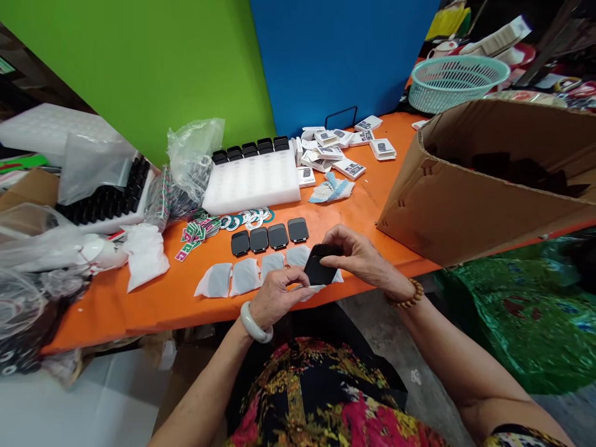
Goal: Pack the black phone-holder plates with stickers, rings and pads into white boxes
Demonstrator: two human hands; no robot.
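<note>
A flat black square device (319,270) is gripped at its upper right edge by my right hand (359,256), thumb on its face. My left hand (280,292) pinches a thin white pouch (311,290) at the device's lower end. Whether the device's bottom edge is inside the pouch or only against it, I cannot tell. Left of my hands lie several white pouches with dark pieces inside (217,280) in a row. Behind them is a row of bare black devices (278,236). A stack of white pouches (145,256) rests farther left.
A white foam tray (254,180) with black devices along its back stands mid-table. Small white boxes (329,152) are heaped behind it. Round stickers (256,217) and printed cards (193,234) lie in front. A large cardboard box (433,205) blocks the right side.
</note>
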